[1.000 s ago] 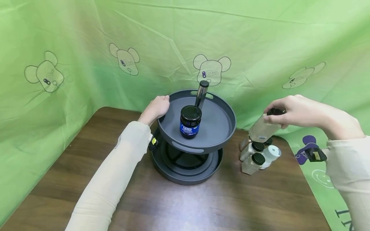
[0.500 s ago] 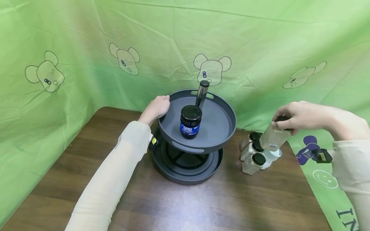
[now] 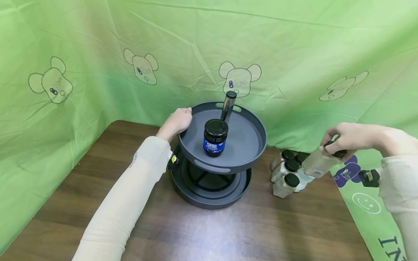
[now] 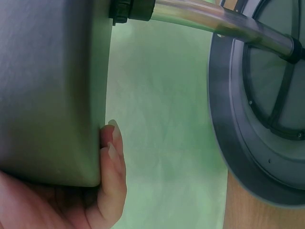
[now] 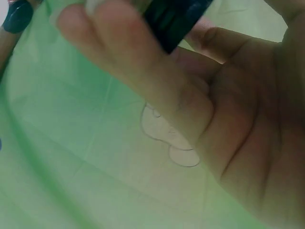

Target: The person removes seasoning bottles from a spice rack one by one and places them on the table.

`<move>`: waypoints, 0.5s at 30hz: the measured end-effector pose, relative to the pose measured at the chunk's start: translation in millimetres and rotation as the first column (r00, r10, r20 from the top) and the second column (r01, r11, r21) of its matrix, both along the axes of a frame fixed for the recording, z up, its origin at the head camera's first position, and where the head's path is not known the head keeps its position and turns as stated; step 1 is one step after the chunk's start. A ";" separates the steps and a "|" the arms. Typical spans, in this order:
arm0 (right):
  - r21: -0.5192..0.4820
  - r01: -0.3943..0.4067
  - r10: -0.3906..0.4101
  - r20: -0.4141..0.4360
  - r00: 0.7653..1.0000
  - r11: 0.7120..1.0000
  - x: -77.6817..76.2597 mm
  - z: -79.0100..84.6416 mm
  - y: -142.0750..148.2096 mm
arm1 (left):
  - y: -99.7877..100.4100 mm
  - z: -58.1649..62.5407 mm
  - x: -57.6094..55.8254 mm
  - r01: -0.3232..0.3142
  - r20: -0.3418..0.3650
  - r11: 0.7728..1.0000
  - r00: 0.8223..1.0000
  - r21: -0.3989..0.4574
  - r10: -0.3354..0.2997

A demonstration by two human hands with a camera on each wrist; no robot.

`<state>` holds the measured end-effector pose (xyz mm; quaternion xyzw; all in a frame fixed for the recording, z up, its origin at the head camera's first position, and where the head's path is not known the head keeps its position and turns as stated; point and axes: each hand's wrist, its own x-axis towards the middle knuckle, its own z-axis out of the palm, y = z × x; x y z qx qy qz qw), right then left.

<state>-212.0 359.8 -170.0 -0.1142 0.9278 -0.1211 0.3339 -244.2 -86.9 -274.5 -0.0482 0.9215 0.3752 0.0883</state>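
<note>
My left hand [image 3: 176, 123] grips the left rim of the upper tray [image 3: 245, 134] of a grey two-tier rack; in the left wrist view its fingers [image 4: 112, 181] curl under the tray's edge. A dark jar [image 3: 215, 137] with a blue label stands on that tray, in front of the rack's tilted post [image 3: 227, 108]. On the right, my right hand [image 3: 356, 137] holds a clear jar [image 3: 318, 163] by its black lid, tilted, above and beside a cluster of other jars. The right wrist view shows the fingers around the black lid [image 5: 174, 21], with most of that jar out of frame.
Several jars with black lids, such as the front jar [image 3: 285, 185], stand close together, with a pale blue-white jar [image 3: 303, 180] partly hidden behind the held one. The rack's lower tray [image 3: 210, 203] rests on the wooden table [image 3: 248, 232]. A green curtain [image 3: 183, 54] surrounds the table.
My right hand has moved right and down with the jar, uncovering the black lids at the back of the cluster. The left hand and the rack have stayed put.
</note>
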 end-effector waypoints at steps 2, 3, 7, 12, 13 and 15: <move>-0.001 0.016 -0.016 0.037 0.999 1.000 -1.3 -1.4 2.7 | 0.0 -0.4 0.0 -0.003 -0.010 1.000 1.000 -0.001 0.003; 0.002 0.019 -0.019 0.055 0.998 1.000 -1.8 -2.1 3.6 | -0.1 -0.6 0.0 -0.004 -0.015 1.000 1.000 -0.003 0.004; 0.023 0.020 -0.023 0.103 0.994 1.000 -4.2 -5.3 4.6 | -0.8 -0.9 0.3 -0.004 -0.023 1.000 1.000 -0.008 0.004; 0.031 0.038 -0.042 0.143 0.989 0.999 -6.9 -9.4 5.5 | -1.4 -1.8 -1.0 -0.007 -0.025 1.000 1.000 0.005 0.007; 0.030 0.046 -0.050 0.154 0.987 0.998 -7.2 -10.5 6.1 | -1.4 -1.9 -1.3 -0.005 -0.023 1.000 1.000 0.008 0.005; 0.028 0.055 -0.059 0.176 0.983 0.998 -7.3 -12.3 7.5 | -0.9 -2.1 -1.7 0.002 -0.019 1.000 1.000 0.007 -0.002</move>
